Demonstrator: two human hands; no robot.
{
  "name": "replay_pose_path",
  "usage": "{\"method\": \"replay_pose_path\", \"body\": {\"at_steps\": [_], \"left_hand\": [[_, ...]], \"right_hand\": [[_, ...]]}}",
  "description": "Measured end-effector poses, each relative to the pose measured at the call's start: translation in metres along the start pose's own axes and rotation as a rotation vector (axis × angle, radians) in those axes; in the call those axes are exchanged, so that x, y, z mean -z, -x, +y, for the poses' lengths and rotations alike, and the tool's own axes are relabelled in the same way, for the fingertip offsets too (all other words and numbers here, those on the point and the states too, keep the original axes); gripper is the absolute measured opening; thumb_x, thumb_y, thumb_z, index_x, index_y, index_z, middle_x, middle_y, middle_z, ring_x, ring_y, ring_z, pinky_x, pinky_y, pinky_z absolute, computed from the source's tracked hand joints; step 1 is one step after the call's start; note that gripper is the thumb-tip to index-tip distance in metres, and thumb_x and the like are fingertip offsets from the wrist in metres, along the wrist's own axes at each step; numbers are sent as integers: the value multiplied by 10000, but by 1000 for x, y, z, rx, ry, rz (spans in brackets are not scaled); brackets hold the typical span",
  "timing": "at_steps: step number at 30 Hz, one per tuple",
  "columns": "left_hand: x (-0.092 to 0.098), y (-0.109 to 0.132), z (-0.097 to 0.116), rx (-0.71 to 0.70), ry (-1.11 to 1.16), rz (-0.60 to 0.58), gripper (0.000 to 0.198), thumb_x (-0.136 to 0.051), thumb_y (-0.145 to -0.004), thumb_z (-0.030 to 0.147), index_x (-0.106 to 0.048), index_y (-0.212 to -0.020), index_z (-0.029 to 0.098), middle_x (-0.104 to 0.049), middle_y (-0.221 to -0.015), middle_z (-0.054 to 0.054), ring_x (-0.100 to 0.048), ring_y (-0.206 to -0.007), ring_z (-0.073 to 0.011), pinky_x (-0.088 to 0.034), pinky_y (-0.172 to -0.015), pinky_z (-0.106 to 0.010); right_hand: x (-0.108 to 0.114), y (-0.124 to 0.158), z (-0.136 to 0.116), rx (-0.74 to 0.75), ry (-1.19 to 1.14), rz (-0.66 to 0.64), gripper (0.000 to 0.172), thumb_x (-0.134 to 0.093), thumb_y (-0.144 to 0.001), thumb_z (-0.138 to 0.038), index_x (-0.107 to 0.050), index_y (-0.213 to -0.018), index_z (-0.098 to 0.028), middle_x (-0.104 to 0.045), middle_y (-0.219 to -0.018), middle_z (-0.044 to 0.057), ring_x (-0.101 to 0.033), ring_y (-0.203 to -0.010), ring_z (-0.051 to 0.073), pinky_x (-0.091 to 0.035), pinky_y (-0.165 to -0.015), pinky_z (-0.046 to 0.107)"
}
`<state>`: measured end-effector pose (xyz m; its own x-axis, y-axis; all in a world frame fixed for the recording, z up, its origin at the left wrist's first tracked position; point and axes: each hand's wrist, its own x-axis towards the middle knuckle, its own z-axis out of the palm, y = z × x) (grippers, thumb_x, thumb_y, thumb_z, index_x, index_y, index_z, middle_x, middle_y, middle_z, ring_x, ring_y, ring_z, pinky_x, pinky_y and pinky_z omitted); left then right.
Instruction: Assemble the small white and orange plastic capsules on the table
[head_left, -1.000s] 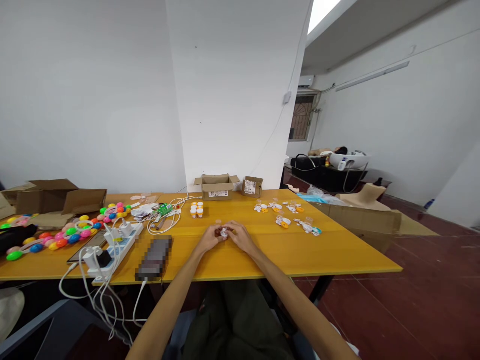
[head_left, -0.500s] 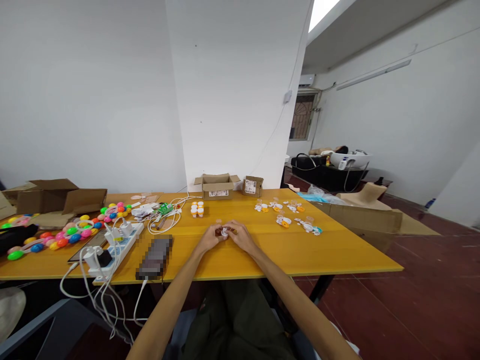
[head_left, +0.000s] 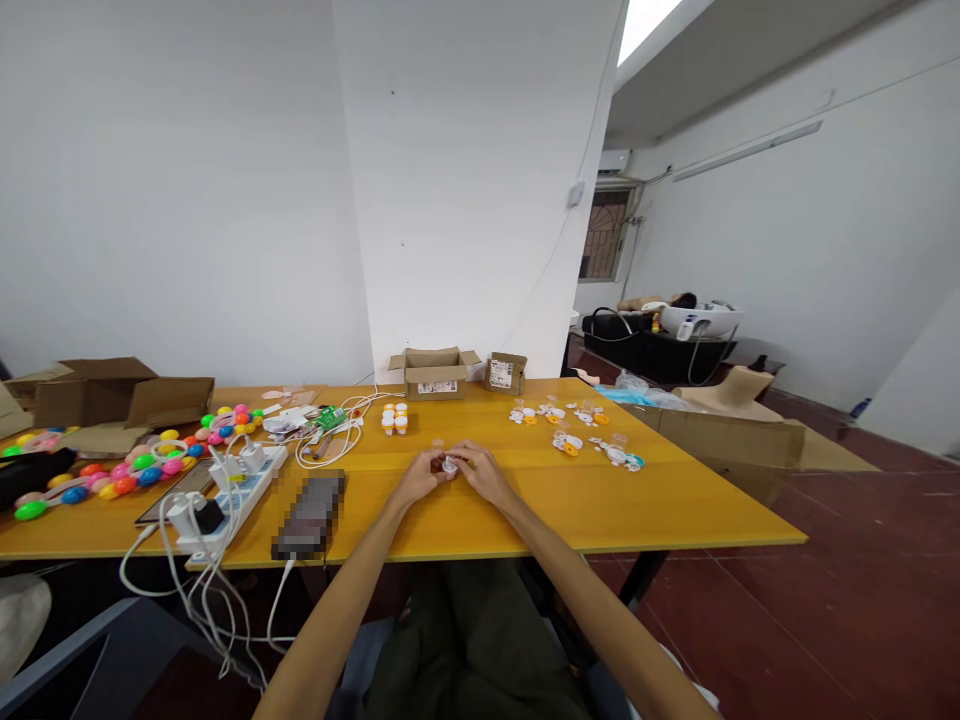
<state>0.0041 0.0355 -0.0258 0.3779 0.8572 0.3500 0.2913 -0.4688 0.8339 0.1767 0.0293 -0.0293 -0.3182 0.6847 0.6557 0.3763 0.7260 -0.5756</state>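
Note:
Over the middle of the yellow wooden table (head_left: 600, 510), my left hand (head_left: 420, 476) and my right hand (head_left: 481, 474) meet with fingers closed around a small white plastic part (head_left: 450, 465). The fingers hide much of the part, so its exact kind does not show. A small clear round piece (head_left: 438, 442) lies on the wood just beyond my fingertips. Behind my left hand stand several small white containers with orange bands (head_left: 394, 419). Small heaps of white, clear and orange plastic pieces (head_left: 568, 443) lie to the right, one with a teal ring (head_left: 634, 462).
Two cardboard boxes, one open (head_left: 435, 375) and a smaller one (head_left: 505, 373), stand at the table's back edge. On the left are a power strip (head_left: 236, 505) with cables, a blurred phone (head_left: 309, 515), a green circuit board (head_left: 328, 418) and colourful balls (head_left: 142, 463).
The white part between my fingers has turned slightly. Both hands stay in nearly the same place, and the things on the table have not moved.

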Motion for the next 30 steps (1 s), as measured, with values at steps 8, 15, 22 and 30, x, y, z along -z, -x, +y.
{"method": "replay_pose_path", "body": {"at_steps": [8,15,22,30], "left_hand": [[2,1,-2,-11,-1,-16,154,-742,-729,258,-718,-853,170,-702,-803,-23,-611,-792,-184,-489,-772,-301],[1,1,2,-5,18,-19,115,-738,-726,241,-700,-807,168,-686,-788,-15,-610,-789,-180,-476,-781,-296],[1,0,-1,-1,18,-12,117,-744,-722,231,-698,-804,163,-680,-783,-15,-604,-783,-180,-475,-775,-295],[2,-1,-3,-23,23,-22,150,-756,-721,261,-703,-821,164,-676,-788,-12,-590,-790,-180,-463,-779,-294]], "right_hand": [[-1,0,2,7,-5,7,246,-556,-938,-216,-779,-1018,-282,-711,-904,57,-651,-859,212,-532,-814,344],[1,0,-2,30,-19,-11,274,-531,-937,-186,-777,-1014,-278,-712,-913,59,-651,-868,214,-529,-815,346],[3,-1,-5,42,-34,-21,291,-518,-929,-153,-775,-998,-271,-717,-921,56,-653,-864,205,-528,-811,335],[2,-2,-1,58,-25,-28,289,-513,-938,-151,-774,-994,-264,-721,-926,54,-658,-867,201,-526,-812,327]]}}
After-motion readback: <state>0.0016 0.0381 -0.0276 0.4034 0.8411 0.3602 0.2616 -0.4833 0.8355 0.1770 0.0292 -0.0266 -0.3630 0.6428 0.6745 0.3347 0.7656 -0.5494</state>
